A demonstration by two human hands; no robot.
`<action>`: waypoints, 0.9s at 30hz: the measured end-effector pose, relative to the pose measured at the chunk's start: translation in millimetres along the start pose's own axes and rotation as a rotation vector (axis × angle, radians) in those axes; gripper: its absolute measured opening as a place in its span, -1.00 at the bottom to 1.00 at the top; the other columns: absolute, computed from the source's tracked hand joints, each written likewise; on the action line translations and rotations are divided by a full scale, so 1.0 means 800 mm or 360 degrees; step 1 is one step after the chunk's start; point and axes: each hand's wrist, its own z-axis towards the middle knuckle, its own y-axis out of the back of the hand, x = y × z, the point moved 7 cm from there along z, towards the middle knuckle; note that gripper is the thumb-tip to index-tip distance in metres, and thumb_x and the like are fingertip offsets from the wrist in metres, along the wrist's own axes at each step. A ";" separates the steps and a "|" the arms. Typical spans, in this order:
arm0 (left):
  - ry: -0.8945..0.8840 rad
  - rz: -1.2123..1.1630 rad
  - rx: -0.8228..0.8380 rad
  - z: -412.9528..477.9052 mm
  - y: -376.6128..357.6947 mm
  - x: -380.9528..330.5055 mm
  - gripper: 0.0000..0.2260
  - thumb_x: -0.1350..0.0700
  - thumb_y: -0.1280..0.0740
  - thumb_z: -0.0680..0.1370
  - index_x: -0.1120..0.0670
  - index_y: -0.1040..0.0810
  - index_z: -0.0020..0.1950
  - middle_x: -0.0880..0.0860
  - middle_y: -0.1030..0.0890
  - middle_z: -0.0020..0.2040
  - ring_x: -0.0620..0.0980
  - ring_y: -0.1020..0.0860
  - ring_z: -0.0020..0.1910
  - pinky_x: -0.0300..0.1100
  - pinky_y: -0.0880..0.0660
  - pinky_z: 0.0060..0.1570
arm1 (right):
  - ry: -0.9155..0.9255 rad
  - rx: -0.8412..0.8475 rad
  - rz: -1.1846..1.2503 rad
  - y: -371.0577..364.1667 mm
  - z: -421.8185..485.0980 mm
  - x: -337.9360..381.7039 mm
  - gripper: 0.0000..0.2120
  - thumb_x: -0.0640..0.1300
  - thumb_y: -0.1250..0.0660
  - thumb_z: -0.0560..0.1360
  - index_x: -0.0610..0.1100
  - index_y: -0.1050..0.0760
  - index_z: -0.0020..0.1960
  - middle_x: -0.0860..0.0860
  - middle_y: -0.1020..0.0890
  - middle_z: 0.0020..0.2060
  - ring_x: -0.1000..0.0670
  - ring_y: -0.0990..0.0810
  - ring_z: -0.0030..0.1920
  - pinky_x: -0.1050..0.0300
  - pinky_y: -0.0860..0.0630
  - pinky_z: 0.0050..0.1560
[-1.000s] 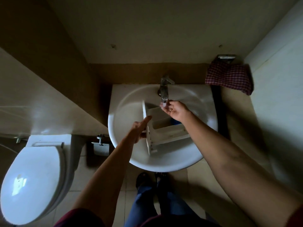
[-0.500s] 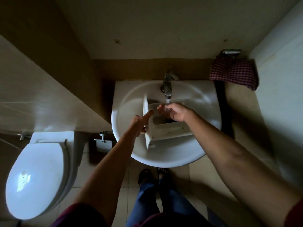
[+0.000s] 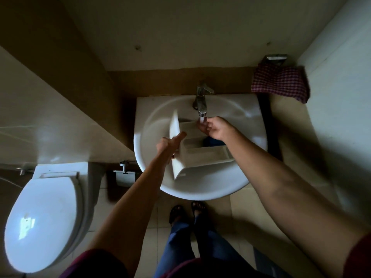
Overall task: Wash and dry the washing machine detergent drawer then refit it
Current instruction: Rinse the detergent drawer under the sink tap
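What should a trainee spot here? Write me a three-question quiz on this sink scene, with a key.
1. True or false: water runs from the tap onto the right hand.
2. Which hand grips the detergent drawer in the sink? A. left hand B. right hand C. neither
3. Fill in: the checked cloth hangs to the sink's ___ side.
Key: 1 true; 2 A; 3 right.
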 end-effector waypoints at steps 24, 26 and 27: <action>-0.0109 0.0180 -0.0072 -0.016 0.000 -0.015 -0.54 -0.31 -0.44 0.35 0.08 -0.48 -0.35 0.15 -0.63 -0.15 0.09 -0.61 -0.12 -0.11 -0.56 -0.05 | -0.0077 0.0187 -0.1259 -0.011 -0.039 0.012 -0.86 -0.26 -0.21 0.59 -0.21 -0.52 0.08 -0.08 -0.64 -0.13 0.03 -0.63 -0.15 0.25 -0.56 -0.25; -0.0126 0.0240 -0.0128 -0.017 -0.001 -0.015 -0.53 -0.29 -0.43 0.37 0.07 -0.43 -0.41 0.12 -0.58 -0.24 0.09 -0.60 -0.15 -0.11 -0.56 -0.06 | -0.0004 -0.0008 -0.0678 0.003 -0.015 0.014 -0.81 -0.24 -0.17 0.61 -0.25 -0.49 0.16 -0.12 -0.62 -0.11 0.00 -0.62 -0.14 0.20 -0.59 -0.26; -0.0121 0.0253 -0.0139 -0.016 -0.001 -0.014 -0.52 -0.30 -0.43 0.37 0.07 -0.44 -0.43 0.13 -0.59 -0.22 0.10 -0.61 -0.12 -0.10 -0.56 -0.05 | -0.0005 -0.0051 -0.0380 0.007 -0.005 0.009 -0.80 -0.26 -0.15 0.61 -0.27 -0.48 0.16 -0.14 -0.62 -0.13 -0.03 -0.62 -0.16 0.18 -0.62 -0.26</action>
